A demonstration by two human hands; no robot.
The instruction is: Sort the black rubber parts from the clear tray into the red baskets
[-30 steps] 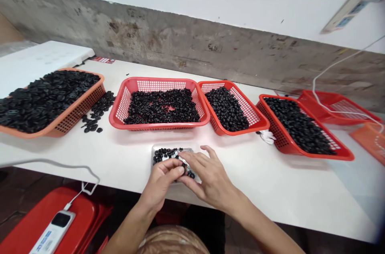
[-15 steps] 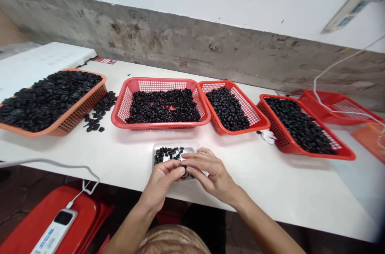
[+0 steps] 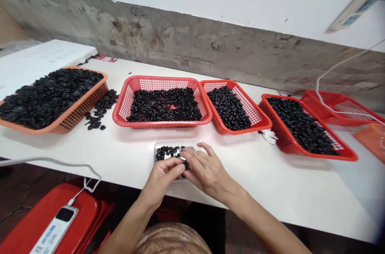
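Observation:
Above a small white tray [image 3: 155, 150] at the table's front edge, my left hand [image 3: 164, 176] pinches a small black ring-shaped part [image 3: 185, 164] between thumb and forefinger. Close against it is my right hand [image 3: 206, 168], fingers bent and pressed together over the tray, little finger raised. Whatever its fingertips hold is hidden or too small to name. Inside the tray lie loose black rings [image 3: 164, 152] on the left and tiny shiny silver pieces [image 3: 190, 148] on the right, partly covered by my fingers.
Behind the tray stand a pink-red basket [image 3: 162, 124] and a red basket [image 3: 255, 125], both holding black parts. An orange basket [image 3: 99, 87] is at left beside spilled parts [image 3: 104, 103]; another red basket [image 3: 303, 154] is right. A power strip [image 3: 55, 228] rests on a red stool [image 3: 27, 230].
My right hand has shifted slightly left and its fingers have bent down over the tray. My left hand keeps its pinch on the black ring. The view has tilted slightly.

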